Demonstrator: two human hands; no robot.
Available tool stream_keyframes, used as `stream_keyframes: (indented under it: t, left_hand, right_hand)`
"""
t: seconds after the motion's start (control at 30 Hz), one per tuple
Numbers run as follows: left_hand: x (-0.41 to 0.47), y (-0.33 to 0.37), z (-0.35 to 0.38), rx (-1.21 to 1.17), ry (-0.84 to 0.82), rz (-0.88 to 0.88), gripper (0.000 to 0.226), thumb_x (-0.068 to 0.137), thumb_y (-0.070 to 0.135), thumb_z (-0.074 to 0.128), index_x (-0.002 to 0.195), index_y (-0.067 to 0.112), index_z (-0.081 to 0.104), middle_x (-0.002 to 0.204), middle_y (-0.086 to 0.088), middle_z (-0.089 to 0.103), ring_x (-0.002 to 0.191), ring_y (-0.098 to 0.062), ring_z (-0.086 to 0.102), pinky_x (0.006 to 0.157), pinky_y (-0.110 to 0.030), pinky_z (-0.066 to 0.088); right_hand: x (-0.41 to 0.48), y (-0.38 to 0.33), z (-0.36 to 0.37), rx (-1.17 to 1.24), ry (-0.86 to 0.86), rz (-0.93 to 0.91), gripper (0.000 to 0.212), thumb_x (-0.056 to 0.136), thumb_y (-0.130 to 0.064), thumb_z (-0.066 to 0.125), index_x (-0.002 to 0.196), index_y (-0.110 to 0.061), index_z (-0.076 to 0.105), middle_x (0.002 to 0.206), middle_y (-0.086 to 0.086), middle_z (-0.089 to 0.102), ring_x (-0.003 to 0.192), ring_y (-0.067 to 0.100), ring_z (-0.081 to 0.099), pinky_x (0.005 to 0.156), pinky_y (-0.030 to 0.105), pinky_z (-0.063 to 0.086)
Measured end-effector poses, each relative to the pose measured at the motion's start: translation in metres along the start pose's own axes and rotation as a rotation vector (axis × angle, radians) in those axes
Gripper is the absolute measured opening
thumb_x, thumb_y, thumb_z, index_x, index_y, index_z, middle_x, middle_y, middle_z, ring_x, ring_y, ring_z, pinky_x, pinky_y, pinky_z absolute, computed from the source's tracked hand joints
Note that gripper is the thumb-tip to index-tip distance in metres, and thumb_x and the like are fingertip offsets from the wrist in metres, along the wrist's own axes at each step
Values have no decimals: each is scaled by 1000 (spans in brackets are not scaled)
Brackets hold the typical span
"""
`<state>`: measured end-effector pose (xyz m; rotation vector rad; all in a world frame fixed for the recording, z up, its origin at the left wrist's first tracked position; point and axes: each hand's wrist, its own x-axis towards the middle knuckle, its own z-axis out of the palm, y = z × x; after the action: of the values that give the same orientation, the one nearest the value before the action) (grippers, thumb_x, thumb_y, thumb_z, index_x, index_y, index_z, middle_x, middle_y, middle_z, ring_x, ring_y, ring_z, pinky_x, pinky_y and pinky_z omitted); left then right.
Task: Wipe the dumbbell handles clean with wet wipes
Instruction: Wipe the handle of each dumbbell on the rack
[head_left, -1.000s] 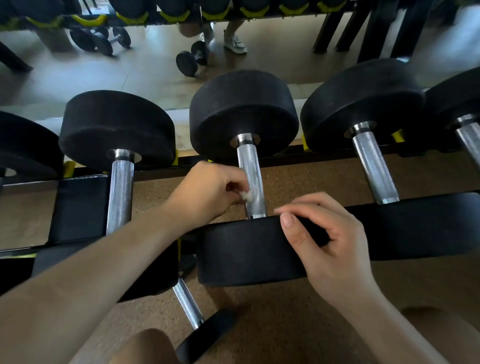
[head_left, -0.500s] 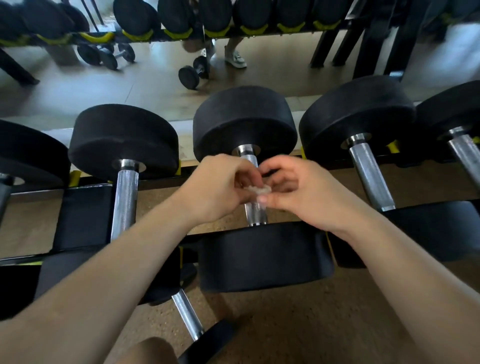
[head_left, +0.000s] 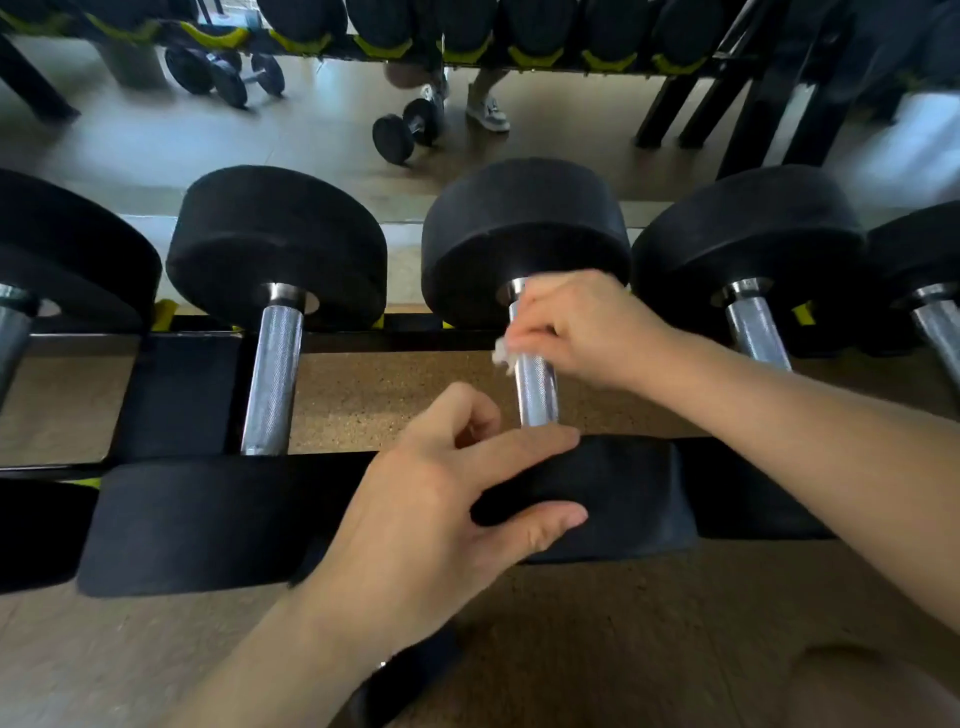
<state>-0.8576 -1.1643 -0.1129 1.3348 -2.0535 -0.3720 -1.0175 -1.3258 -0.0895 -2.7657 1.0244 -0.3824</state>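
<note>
Pinching a crumpled white wet wipe (head_left: 501, 356), the right hand (head_left: 582, 332) curls its fingers over the top of the chrome handle (head_left: 536, 387) of the middle dumbbell (head_left: 524, 234), just below the far black head. Its grip is closed on the wipe, which presses against the metal and pokes out on the left side of the bar. Below the hand the knurled handle is bare down to the near head.

The left hand (head_left: 441, 509) rests on that near head. Its forefinger lies along the head's far edge and its thumb along the near side, so the grip spans the rubber between them. The other fingers are curled in and hold nothing.

The dumbbell lies across a black rack (head_left: 182, 395) with yellow trim, its handle pointing away from the camera. A left dumbbell (head_left: 275, 249) and a right dumbbell (head_left: 748, 239) of the same kind lie just beside it, and more run off both edges. Speckled brown floor (head_left: 389, 395) shows between the rack's rails. Beyond the rack a small dumbbell (head_left: 408, 130) sits on pale flooring next to a pair of light shoes (head_left: 485, 111), under a further row of black weights.
</note>
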Motion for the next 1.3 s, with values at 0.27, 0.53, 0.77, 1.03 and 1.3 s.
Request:
stream_keyframes:
  t: [0.27,0.53,0.77,1.03,1.3]
  left_hand:
    - [0,-5,2,76,68,119,43,90,57,49,129,39,58,87,7,41,78,-8,43,52,-30,47]
    - [9,-13,5,-118,101,86,42,82,56,62,121,39,65,83,11,41,75,-5,43,57,-27,44]
    - [2,-8,7,-59,98,70,40,85,57,58,122,44,63,84,11,40,77,-5,43,54,-29,45]
    - [10,-14,5,-81,-17,26,42,85,65,53,125,50,54,86,11,40,76,-6,47,58,-23,43]
    - [16,-13,-2,-203,-124,-55,42,79,67,58,120,56,55,86,11,42,80,-12,51,64,-21,44]
  right_hand:
    - [-11,-14,2,1,-107,33,9,84,-30,71,84,-25,78,66,-21,53,66,-2,53,65,23,42]
    - [-17,-23,2,105,-167,161,8,83,-34,72,84,-28,78,72,-24,65,64,-11,58,62,5,38]
    - [0,0,10,133,249,236,18,90,-27,64,85,-16,77,68,-5,68,62,7,60,63,35,51]
    - [-11,14,22,515,357,450,11,90,-11,64,87,-22,67,80,-6,67,69,7,66,56,15,51]
    - [-16,15,25,723,416,601,13,79,-11,77,82,-23,73,78,-9,70,73,3,66,73,19,52]
